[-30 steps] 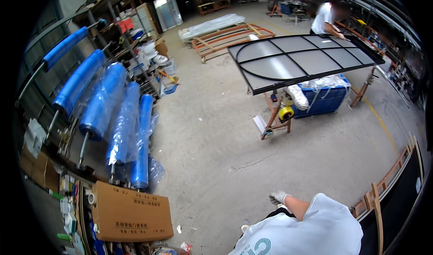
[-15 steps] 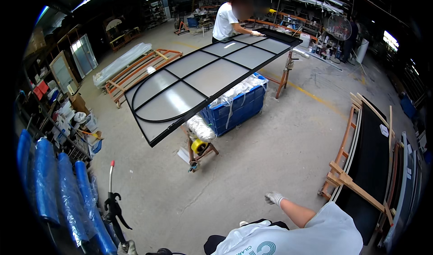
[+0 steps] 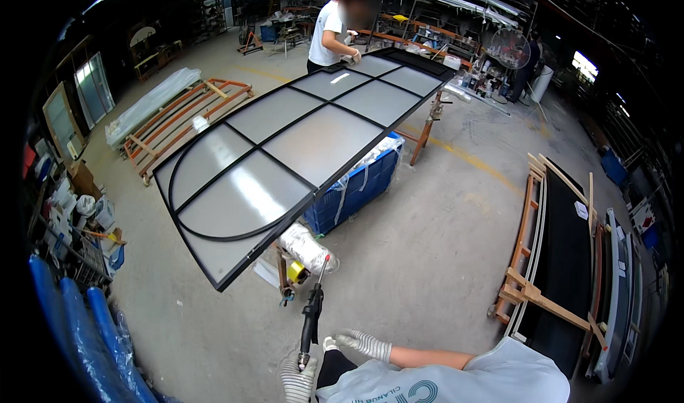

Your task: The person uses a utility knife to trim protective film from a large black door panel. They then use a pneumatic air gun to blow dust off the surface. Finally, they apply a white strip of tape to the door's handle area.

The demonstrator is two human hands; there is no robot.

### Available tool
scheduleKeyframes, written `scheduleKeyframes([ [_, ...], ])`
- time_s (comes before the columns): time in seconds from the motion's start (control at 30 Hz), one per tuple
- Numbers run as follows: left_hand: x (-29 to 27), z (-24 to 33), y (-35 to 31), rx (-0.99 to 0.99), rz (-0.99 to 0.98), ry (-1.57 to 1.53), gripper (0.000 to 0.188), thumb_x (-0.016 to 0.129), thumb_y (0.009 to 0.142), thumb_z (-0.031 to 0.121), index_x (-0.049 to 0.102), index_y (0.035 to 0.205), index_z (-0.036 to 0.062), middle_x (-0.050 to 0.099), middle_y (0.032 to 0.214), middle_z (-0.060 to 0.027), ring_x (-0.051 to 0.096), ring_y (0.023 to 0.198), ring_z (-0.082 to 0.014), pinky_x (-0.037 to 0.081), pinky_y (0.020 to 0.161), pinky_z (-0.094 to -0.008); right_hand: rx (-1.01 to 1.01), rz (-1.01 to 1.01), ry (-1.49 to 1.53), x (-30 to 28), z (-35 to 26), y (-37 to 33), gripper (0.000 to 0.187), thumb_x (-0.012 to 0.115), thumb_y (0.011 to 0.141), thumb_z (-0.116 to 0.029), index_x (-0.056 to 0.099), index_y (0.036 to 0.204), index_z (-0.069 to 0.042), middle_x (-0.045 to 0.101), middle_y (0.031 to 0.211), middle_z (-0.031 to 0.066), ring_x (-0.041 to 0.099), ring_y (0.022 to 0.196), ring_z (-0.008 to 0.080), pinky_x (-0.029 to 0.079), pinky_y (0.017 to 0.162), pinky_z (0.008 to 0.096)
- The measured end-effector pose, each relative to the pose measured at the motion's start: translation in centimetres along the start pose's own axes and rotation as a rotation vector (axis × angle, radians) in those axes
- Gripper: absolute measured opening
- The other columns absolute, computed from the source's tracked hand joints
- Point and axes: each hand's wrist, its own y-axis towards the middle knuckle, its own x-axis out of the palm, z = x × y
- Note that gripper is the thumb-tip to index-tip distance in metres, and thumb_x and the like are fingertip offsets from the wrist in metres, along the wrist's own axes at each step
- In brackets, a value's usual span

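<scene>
Air gun (image 3: 312,316), black with a slim nozzle, stands up out of the left hand (image 3: 298,380), whose gloved fingers are curled about its lower end. Its long axis runs straight ahead of that hand, leaning slightly right, with the red tip (image 3: 327,258) farthest off. The right hand (image 3: 356,342) is just to the right of the grip, apart from it; its gloved fingers reach loosely leftward, outstretched, with nothing seen in them. The left hand is therefore the nearer, being already on the gun.

Ahead of both hands lies a black-framed panel (image 3: 324,133) with pale panes, carried flat on stands. Its long axis slants from ahead-left of the hands to far ahead and rightward, and its nearest corner is ahead-left of the left hand. Under its near side, ahead of the nozzle, are a wrapped bundle (image 3: 303,248) and a blue bin (image 3: 356,202). A co-worker (image 3: 329,36) stands beyond the panel's far side.
</scene>
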Motion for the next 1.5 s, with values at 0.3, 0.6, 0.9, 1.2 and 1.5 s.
scheduleKeyframes([
  [0.3,6.7,12.1,11.0,0.357,-0.487,0.39,0.044,0.061,0.089,0.031,0.056,0.127,0.0086,0.062,0.116,-0.0173,0.059,0.105,-0.0321,0.048,0.091,-0.0391,0.113,0.287,0.652,-1.6,-16.2,3.7,0.038,0.07,0.084,-0.036,0.055,0.108,-0.01,0.059,0.087,0.0042,0.058,0.062,0.0142,0.048,0.054,0.0272],
  [0.6,20.2,11.4,18.9,0.379,-0.516,0.231,0.039,0.063,0.087,0.021,0.059,0.124,0.0109,0.065,0.108,-0.0137,0.062,0.094,-0.0282,0.05,0.086,-0.039,0.046,0.269,0.916,-15.5,-16.5,5.9,0.05,0.063,0.089,-0.033,0.051,0.129,-0.004,0.063,0.101,0.0089,0.061,0.086,0.0161,0.05,0.076,0.027],
  [0.9,33.1,22.1,21.8,-0.013,-0.27,-0.009,0.034,0.064,0.091,0.013,0.06,0.123,0.0005,0.066,0.105,-0.0053,0.059,0.09,-0.0093,0.049,0.078,-0.0229,-0.048,0.129,0.796,-29.1,-25.3,9.7,0.045,0.066,0.081,-0.013,0.052,0.121,0.0,0.065,0.109,0.0117,0.062,0.103,0.0207,0.049,0.09,0.0327],
  [1.2,37.7,25.4,26.0,-0.114,-0.08,-0.178,0.039,0.063,0.093,0.012,0.056,0.129,-0.0003,0.062,0.112,-0.0035,0.056,0.089,-0.0074,0.048,0.075,-0.021,0.125,-0.037,0.962,-34.5,-31.7,13.9,0.028,0.061,0.084,-0.016,0.059,0.109,-0.003,0.066,0.098,0.0088,0.063,0.082,0.0178,0.054,0.075,0.0296],
  [1.5,39.4,28.1,37.7,0.04,-0.367,-0.212,0.039,0.06,0.094,0.01,0.055,0.131,0.0008,0.061,0.113,-0.0032,0.056,0.09,-0.0085,0.047,0.076,-0.0212,-0.13,-0.064,1.052,-42.2,-32.4,23.7,0.031,0.057,0.089,-0.023,0.052,0.114,-0.006,0.061,0.105,0.0102,0.062,0.091,0.0198,0.055,0.08,0.0332],
])
